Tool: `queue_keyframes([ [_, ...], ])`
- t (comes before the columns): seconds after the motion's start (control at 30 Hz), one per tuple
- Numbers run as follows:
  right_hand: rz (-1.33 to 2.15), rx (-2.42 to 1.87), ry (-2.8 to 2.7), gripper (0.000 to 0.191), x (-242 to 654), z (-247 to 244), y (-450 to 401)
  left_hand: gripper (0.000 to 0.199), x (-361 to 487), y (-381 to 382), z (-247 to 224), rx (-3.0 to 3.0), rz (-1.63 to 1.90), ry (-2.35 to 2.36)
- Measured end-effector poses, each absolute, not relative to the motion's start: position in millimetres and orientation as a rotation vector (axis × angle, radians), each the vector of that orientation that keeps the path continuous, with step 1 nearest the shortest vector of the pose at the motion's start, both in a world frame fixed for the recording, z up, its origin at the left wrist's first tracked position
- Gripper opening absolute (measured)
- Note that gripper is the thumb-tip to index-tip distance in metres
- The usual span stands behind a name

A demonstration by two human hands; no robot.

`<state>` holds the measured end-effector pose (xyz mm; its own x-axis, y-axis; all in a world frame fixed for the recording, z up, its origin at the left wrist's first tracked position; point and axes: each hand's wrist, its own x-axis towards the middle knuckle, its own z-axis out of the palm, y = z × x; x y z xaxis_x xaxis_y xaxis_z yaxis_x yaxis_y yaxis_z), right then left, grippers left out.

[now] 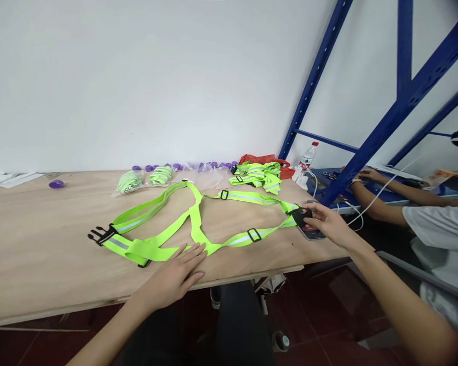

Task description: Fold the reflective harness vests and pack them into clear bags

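Observation:
A neon green reflective strap harness [196,218] lies spread on the wooden table [30,244]. Its black buckle [102,235] points left, and two black sliders sit on the straps at the right. My left hand [179,272] rests flat with fingers stretched over the harness's lower edge. At the harness's right end, my right hand [324,221] pinches the black end piece [302,216], above a phone [312,234] lying on the table.
Bagged green straps [130,181], purple rolls [56,184], loose green straps [265,175] and a red bag [259,158] lie along the back. A bottle [309,155], cables and a blue rack [381,117] stand right. Another person's arms [377,203] are beyond.

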<state>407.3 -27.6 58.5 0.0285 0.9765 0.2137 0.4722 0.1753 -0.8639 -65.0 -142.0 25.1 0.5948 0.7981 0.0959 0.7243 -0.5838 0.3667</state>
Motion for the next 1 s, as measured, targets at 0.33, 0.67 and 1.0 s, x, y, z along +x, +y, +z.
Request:
queue_keyframes([
  [0.33,0.765,-1.448,-1.632,0.059,383,65,-38,0.048,-12,-131,48,2.454,0.527,1.440],
  [0.67,0.703,-1.503,-1.704,0.054,398,67,-34,0.064,-9,-138,11,2.555,0.419,1.226],
  [1.0,0.736,-1.414,-1.757,0.037,404,74,-35,0.070,-9,-146,7,2.767,0.301,1.287],
])
